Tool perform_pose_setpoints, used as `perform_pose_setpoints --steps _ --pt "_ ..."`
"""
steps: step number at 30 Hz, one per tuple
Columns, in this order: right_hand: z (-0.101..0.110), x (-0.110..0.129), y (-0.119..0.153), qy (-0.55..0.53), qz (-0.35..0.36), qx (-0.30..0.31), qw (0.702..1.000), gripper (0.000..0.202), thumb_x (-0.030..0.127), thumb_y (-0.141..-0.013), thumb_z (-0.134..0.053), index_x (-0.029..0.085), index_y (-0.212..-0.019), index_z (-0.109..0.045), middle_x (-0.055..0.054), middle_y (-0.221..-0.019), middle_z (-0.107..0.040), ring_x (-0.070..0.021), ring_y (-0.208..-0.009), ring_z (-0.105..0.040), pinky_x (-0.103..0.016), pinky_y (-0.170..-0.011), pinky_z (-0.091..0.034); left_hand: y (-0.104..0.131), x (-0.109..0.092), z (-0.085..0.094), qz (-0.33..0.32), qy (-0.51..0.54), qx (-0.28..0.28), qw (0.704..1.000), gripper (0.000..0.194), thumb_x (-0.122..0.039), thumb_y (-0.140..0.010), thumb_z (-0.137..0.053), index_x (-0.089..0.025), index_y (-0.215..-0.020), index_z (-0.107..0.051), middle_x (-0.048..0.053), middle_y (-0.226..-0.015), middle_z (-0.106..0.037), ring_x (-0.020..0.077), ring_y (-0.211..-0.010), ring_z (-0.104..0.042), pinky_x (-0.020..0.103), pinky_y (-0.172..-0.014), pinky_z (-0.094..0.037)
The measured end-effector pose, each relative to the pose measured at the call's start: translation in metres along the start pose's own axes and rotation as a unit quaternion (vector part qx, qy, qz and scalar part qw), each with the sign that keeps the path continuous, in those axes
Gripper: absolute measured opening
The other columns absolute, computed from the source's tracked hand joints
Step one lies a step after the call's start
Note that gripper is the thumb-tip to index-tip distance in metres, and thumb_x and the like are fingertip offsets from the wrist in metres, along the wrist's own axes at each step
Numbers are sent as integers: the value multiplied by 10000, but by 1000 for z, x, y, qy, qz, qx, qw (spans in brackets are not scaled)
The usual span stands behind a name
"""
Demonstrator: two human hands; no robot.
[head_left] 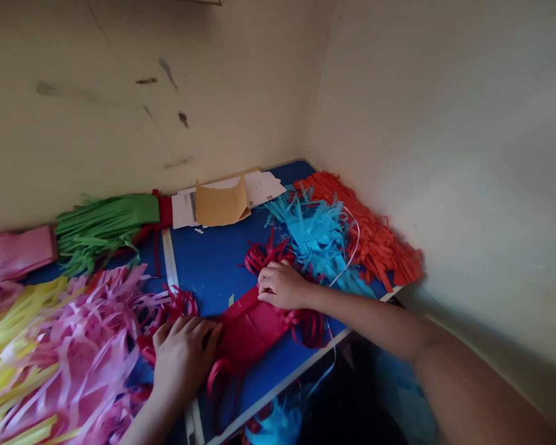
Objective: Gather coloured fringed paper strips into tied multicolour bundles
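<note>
A dark red sheet of fringed paper [252, 330] lies across the blue table, its middle flat and uncut, with curled strips at both ends. My left hand [185, 349] is at its left end, fingers bent over the strips; the fingertips are partly hidden. On the right, my right hand [282, 285] has its fingers curled closed at the far edge of the red paper, near the bunched strips. A white string [354, 238] runs from the blue fringe past my right forearm and over the table edge.
Pink fringe [74, 364], yellow fringe [9, 340] and green fringe [109, 219] cover the left side. Light blue fringe [317, 232] and orange fringe [370, 232] lie by the right wall. A folded brown card [222, 204] sits on white papers [264, 185] at the back.
</note>
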State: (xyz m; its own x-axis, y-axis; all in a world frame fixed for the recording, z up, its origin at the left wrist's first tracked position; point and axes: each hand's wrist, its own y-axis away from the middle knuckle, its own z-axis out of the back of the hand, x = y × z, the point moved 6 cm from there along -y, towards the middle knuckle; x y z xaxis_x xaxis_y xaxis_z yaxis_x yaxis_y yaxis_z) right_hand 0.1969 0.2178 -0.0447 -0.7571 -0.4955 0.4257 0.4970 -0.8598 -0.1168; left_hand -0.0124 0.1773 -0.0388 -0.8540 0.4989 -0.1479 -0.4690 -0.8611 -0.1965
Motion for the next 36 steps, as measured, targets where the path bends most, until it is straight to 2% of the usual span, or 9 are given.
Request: perform_pose_setpoints --steps 9,11,15,18,21,26,30,34,36 --pt "8 9 -15 76 -36 76 994 191 264 -861 -609 185 -717 -705 -41 -881 -693 -196 -865 -576 -350 -768 -316 -17 -1 0 13 9 79 997 346 -405 -924 -469 -245 -711 -690 23 -758 -734 258 -790 -629 418 -775 -327" --pt "11 11 -12 71 -12 55 996 175 310 -856 -646 200 -735 -709 -32 -933 -693 -203 -910 -565 -360 -789 -312 -16 -2 7 11 6 52 999 327 -385 -921 -491 -248 -702 -691 26 -744 -726 260 -784 -615 435 -795 -324" --pt "16 25 2 78 84 -29 993 215 402 -807 -743 233 -934 -706 -42 -1097 -673 -229 -1020 -524 -401 -850 -292 -7 -11 24 -21 16 -35 999 261 -303 -934 -509 -276 -759 -701 11 -779 -727 246 -846 -588 471 -901 -301" --pt "10 34 10 75 139 -62 986 47 293 -850 -711 253 -843 -688 -12 -944 -704 -211 -952 -531 -418 -857 -276 1 -16 24 -23 -2 -53 998 171 -341 -923 -552 -289 -830 -686 -18 -814 -727 221 -904 -581 466 -982 -267" --pt "6 41 13 55 170 -87 980 133 194 -902 -622 259 -794 -666 -7 -829 -702 -198 -891 -541 -420 -852 -279 6 -20 18 -27 -26 -63 997 107 -389 -877 -624 -289 -871 -663 -23 -810 -711 207 -897 -567 464 -1009 -241" --pt "1 42 21 47 207 -117 970 261 140 -950 -493 281 -818 -668 -30 -745 -690 -202 -825 -552 -418 -797 -285 12 -30 4 -60 -52 -43 996 71 -304 -880 -621 -271 -822 -647 -21 -756 -683 177 -876 -553 432 -1009 -238" --pt "-5 33 22 45 193 -89 976 289 150 -972 -472 285 -831 -686 -32 -765 -710 -196 -808 -553 -414 -783 -276 19 -30 -1 -48 -43 -35 997 44 -275 -867 -639 -286 -868 -681 -22 -778 -709 172 -859 -566 421 -986 -264" --pt "-4 19 20 16 127 -57 990 128 234 -915 -652 298 -843 -736 9 -859 -746 -188 -882 -566 -398 -818 -269 25 -18 3 -6 23 -63 998 203 -199 -869 -624 -355 -964 -713 -39 -883 -757 186 -891 -604 441 -961 -263" --pt "-5 9 17 -9 86 -39 996 61 270 -864 -730 275 -805 -746 21 -862 -749 -176 -894 -572 -378 -827 -275 24 -9 1 8 62 -74 995 201 -215 -899 -584 -351 -914 -731 -30 -900 -767 201 -878 -621 447 -916 -280"
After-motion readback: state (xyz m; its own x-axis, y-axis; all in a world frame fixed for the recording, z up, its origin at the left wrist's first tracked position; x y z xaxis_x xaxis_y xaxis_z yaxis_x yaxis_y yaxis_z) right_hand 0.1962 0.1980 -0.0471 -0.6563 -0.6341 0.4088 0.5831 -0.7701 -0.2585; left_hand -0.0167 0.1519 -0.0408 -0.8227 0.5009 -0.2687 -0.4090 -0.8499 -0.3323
